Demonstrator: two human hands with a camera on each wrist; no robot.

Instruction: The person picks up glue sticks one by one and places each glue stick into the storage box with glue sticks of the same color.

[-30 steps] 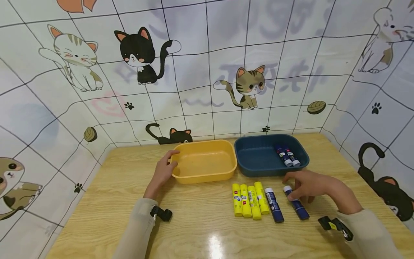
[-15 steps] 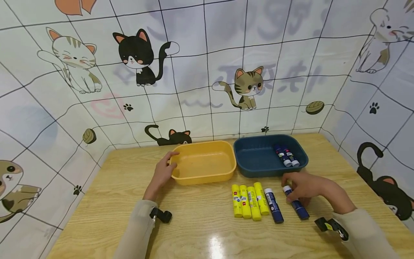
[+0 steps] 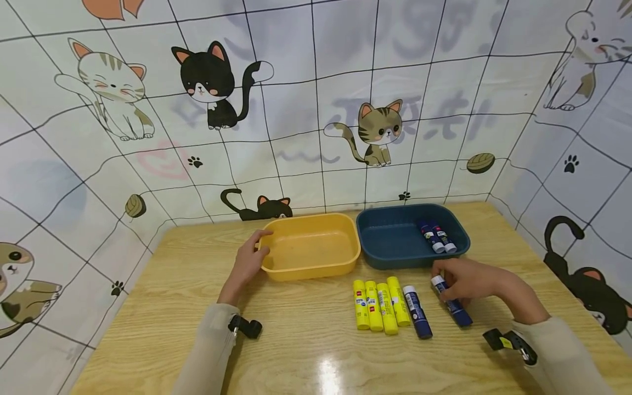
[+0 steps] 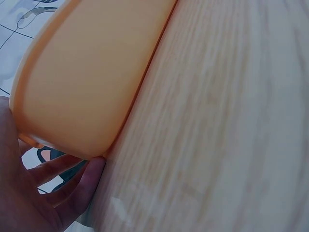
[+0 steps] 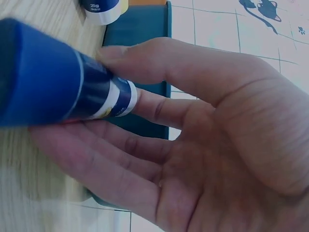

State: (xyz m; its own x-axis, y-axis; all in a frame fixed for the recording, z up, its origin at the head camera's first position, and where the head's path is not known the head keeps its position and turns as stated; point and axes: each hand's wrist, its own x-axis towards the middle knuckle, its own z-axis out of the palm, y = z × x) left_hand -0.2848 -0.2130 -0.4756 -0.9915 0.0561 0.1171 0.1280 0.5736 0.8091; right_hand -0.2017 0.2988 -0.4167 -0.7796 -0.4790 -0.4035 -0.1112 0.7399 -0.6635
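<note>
Wood table: cat-print sheet behind.
Navy glue stick: pinched in right hand, just in front of blue tray.
Nearby: another navy stick, four yellow sticks.
Left hand: fingers curved round left end of yellow tray.

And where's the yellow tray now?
In the head view, the yellow tray sits on the table, just left of the blue tray, with the left hand at its left end.
</note>
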